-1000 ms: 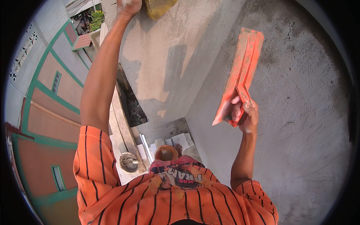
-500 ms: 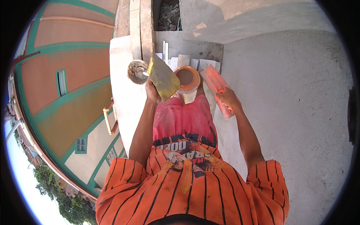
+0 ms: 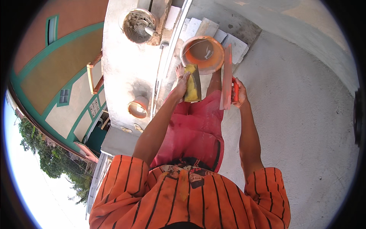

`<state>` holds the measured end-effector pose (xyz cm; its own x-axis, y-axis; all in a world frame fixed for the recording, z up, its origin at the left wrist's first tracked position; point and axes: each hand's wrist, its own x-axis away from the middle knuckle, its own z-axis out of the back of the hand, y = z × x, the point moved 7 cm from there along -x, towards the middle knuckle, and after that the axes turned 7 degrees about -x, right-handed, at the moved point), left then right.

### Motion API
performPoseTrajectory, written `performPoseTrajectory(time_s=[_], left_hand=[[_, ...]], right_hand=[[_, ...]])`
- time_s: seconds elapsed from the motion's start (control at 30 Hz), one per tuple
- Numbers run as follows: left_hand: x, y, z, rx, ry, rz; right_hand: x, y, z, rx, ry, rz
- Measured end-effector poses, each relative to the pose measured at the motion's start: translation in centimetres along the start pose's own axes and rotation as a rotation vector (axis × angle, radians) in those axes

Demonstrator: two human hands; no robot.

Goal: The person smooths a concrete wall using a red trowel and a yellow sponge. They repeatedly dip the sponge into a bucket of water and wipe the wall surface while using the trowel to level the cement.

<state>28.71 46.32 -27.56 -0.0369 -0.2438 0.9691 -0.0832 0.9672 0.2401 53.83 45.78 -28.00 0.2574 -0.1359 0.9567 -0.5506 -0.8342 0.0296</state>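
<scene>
My left hand [image 3: 180,88] grips a yellow sponge [image 3: 193,86] whose one face is grey with mortar. My right hand [image 3: 239,94] is closed round the handle of a red plastering float [image 3: 226,78], which stands on edge, its long face turned toward the sponge. The two tools are apart, both above my lap. Just beyond them sits an orange bucket [image 3: 219,59] with murky water in it. Farther off to the left, a bucket of mortar [image 3: 125,31] has a pale tool handle [image 3: 151,31] sticking out.
A smaller bucket [image 3: 140,102] and a pair of sandals [image 3: 137,128] are on the pale ledge at left. Pale boards [image 3: 234,46] lie behind the water bucket. A long straight bar [image 3: 166,59] runs beside my foot. The grey plastered wall [image 3: 297,114] rises at right.
My view has shifted, bringing the small bucket and sandals in. The sponge has turned and come nearer my lap. The float has swung from slanted to nearly upright, on edge.
</scene>
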Motion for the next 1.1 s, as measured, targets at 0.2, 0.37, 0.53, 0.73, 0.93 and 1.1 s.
performPoseTrajectory(time_s=[0.2,0.37,0.53,0.73,0.93,1.1], left_hand=[[-14.2,1.8,-4.4,-1.177,0.334,-0.670],[-29.6,-0.9,-4.9,-1.538,0.530,-0.821],[-35.7,-3.0,-5.8,-1.775,0.540,-0.851],[-33.7,-1.2,-5.6,-1.497,0.297,-0.620],[-22.2,0.5,-4.9,-0.566,-0.106,-0.374],[-11.8,3.1,-4.3,-0.238,-0.255,-0.111]], right_hand=[[-1.0,-3.0,1.7,0.080,0.062,0.293],[-3.1,-4.7,3.7,0.024,0.094,0.410],[-5.8,-4.1,4.3,-0.081,0.011,0.471],[-6.7,-0.4,3.0,-0.354,0.155,0.363],[-7.6,1.3,1.4,-0.414,0.121,0.316],[-9.0,0.8,-0.7,-0.041,0.219,0.298]])
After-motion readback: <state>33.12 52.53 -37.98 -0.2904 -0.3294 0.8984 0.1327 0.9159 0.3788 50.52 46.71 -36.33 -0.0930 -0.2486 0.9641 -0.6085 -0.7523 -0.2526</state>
